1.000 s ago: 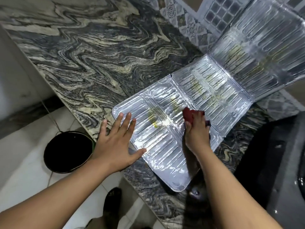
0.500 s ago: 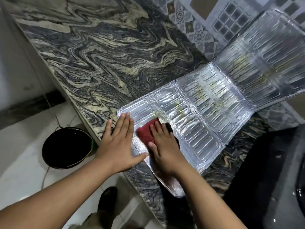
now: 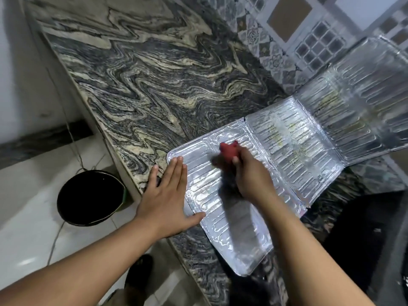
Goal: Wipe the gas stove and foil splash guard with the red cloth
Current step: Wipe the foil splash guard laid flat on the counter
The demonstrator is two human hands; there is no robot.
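The ribbed foil splash guard lies unfolded on the marbled counter, its far panel leaning up against the tiled wall. Yellowish streaks mark its middle panel. My right hand presses the red cloth onto the near panel, the cloth sticking out past my fingers. Flat and with fingers together, my left hand rests on the near panel's left edge, holding it down. The black gas stove shows only as a dark edge at the lower right.
The swirled grey and cream counter runs to the upper left. A black bucket stands on the white floor below the counter edge. A dark shoe is at the bottom. Patterned wall tiles rise behind the guard.
My right hand with the red cloth swept from the middle of the near panel toward my left hand, then back up and away. My left hand stayed on the panel's edge.
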